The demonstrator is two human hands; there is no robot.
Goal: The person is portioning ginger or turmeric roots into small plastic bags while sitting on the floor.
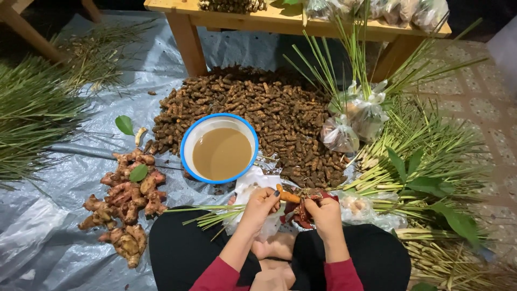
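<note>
I sit cross-legged on a blue-grey plastic sheet (64, 188). My left hand (261, 207) holds an orange peeled turmeric root (288, 196) at its left end, over a clear plastic bag with lemongrass stalks (204, 213) in it. My right hand (323, 210) is closed at the root's other end, over dark red peelings (299, 215); what it grips is hidden. Just beyond my hands stands a white bowl with a blue rim (186, 145) holding muddy brown water.
A large heap of brown turmeric roots (269, 113) lies behind the bowl. Galangal pieces (126, 202) lie left, lemongrass bundles (425, 161) and tied plastic bags (350, 121) right. More stalks (32, 113) sit far left. A wooden table (258, 19) stands at the back.
</note>
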